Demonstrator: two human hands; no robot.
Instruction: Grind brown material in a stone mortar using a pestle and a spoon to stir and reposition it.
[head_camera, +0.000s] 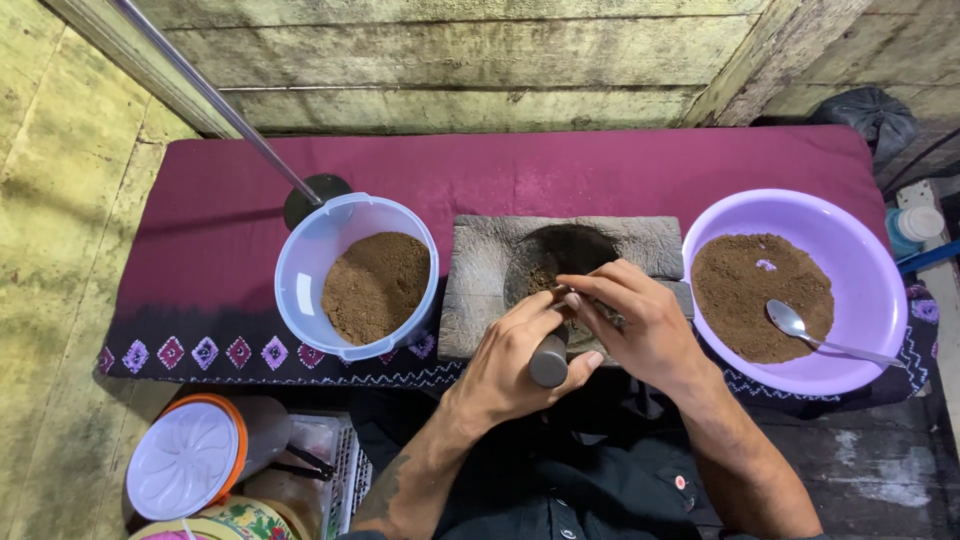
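A dark cylindrical pestle (548, 362) stands nearly upright at the near edge of a worn stone mortar block (480, 280), its blunt top end showing between the two hands. The left hand (515, 365) has its grip closed around the pestle's shaft, fingers wrapped from the left side. The right hand (640, 325) lies over the same shaft from the right, fingers (590, 290) stretched across the left hand's fingertips and pressed around the pestle, so its grip is closed on it too. The lower end of the pestle reaches into the round hollow (560, 255) of the block, where a little brown powder (542, 278) lies; the tip itself is hidden by the hands.

The block rests in the middle of a worktop covered with a magenta cloth (560, 170) that has a dark patterned border. Just left of the block, touching it, stands a pale blue plastic tub (300, 260) partly filled with brown powder. To the right, close beside the block, sits a wide lilac basin (880, 260) holding more of the same powder, with a metal spoon (800, 328) lying in it, handle pointing to the right rim. A thin metal rod (215, 100) slants down toward the tub from the upper left
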